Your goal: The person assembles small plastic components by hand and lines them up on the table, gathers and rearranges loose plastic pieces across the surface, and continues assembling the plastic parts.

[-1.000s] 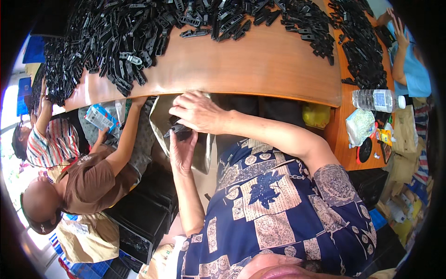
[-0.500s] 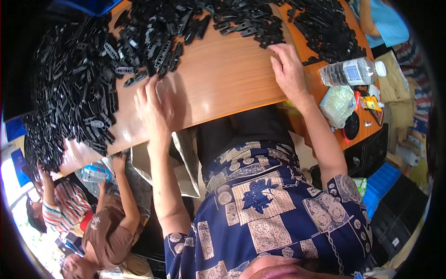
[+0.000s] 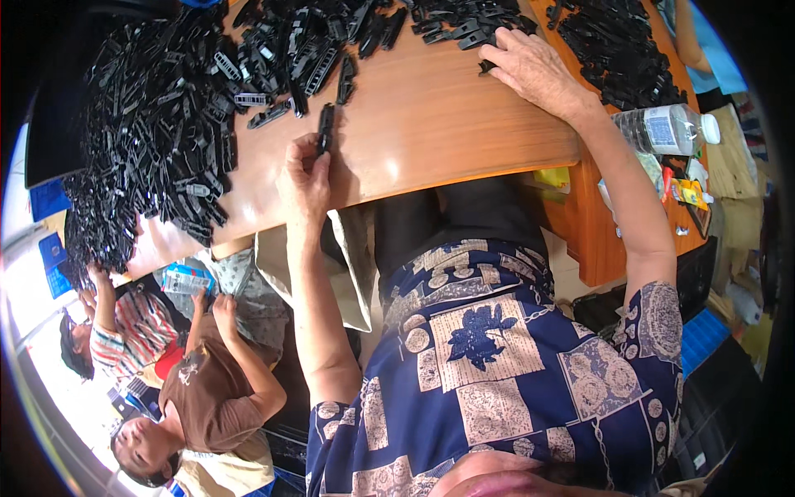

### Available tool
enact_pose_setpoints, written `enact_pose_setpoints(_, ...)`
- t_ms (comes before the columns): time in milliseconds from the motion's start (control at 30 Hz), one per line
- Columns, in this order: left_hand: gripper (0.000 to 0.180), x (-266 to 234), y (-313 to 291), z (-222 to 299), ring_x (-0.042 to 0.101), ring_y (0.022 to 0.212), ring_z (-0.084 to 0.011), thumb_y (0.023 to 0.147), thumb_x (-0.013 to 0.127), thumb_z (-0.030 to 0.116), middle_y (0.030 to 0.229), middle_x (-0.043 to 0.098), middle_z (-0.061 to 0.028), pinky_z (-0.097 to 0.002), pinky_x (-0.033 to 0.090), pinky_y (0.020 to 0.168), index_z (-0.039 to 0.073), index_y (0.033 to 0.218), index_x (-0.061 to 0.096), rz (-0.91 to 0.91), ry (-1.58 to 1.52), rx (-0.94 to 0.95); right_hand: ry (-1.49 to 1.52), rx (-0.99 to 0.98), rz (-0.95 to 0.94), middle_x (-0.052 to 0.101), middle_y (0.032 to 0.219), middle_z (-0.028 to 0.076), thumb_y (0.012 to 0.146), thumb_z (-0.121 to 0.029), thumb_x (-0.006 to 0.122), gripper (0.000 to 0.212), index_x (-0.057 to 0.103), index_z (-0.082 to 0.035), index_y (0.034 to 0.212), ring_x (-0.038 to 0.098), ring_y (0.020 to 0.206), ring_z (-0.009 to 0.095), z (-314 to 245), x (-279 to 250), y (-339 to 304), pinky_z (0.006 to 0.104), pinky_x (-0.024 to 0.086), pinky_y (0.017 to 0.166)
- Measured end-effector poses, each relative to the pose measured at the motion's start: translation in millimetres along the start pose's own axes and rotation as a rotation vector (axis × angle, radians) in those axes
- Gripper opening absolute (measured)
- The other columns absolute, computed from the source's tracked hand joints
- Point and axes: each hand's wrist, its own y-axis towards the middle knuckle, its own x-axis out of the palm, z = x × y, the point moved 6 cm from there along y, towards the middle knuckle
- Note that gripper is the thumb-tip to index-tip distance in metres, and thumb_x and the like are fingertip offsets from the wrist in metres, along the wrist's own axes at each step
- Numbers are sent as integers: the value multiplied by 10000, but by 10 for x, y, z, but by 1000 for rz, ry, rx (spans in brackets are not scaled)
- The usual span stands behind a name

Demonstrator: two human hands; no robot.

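My left hand (image 3: 306,178) is closed, its thumb and fingers pinching a long narrow black plastic part (image 3: 326,126). That part stands roughly upright in the view, just over the wooden table. Farther right, my right hand (image 3: 538,73) reaches to the near edge of a pile of small black plastic pieces (image 3: 472,23). Its fingers bend down around a small dark piece (image 3: 487,66), mostly hidden by the fingertips. Left of my left hand spreads a large heap of long black plastic parts (image 3: 166,124), with a loose part (image 3: 346,79) at its edge.
Another pile of black pieces (image 3: 617,50) covers the side table, near a clear bottle (image 3: 662,130) with a white cap. A yellow packet (image 3: 689,194) lies nearby. At left, co-workers in a brown shirt (image 3: 211,385) and a striped shirt (image 3: 124,344) sit along the table (image 3: 414,124).
My left hand has picked up a long black part from the heap's edge and drawn it nearer. My right hand has moved farther out to the small pieces, its fingers now curled.
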Motion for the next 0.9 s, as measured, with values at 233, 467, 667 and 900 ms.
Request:
enact_pose_setpoints(233, 251, 91, -315, 297, 656, 871, -205, 948, 576, -31, 987, 646, -88, -318, 515, 796, 48, 1175, 650, -210, 74, 170, 110, -24, 72, 581, 990, 127, 934, -183, 641, 196, 579, -41, 1054, 593, 985, 333, -274, -34, -21, 441, 486, 847)
enact_pose_setpoints(467, 239, 153, -299, 524, 653, 880, -343, 900, 676, 83, 1037, 590, -135, -425, 526, 769, 87, 1139, 657, -63, 231, 229, 407, -102, -278, 576, 879, 188, 1006, -308, 541, 308, 541, -11, 923, 580, 924, 386, -463, 80, 111, 488, 433, 799)
enact_pose_setpoints(667, 271, 293, -225, 573, 675, 897, -324, 885, 718, 182, 1050, 621, -86, -417, 532, 754, 168, 1152, 674, -100, 331, 302, 466, 12, -527, 565, 761, 152, 973, -384, 596, 392, 585, -19, 831, 583, 814, 311, -176, 170, 307, 437, 445, 729)
enact_pose_setpoints(900, 230, 329, -165, 603, 666, 904, -346, 867, 732, 161, 1049, 619, -96, -439, 531, 756, 118, 1085, 675, -134, 258, 301, 472, 55, -223, 588, 940, 102, 904, -340, 697, 405, 599, -68, 1187, 600, 828, 258, -229, 90, 170, 382, 478, 744)
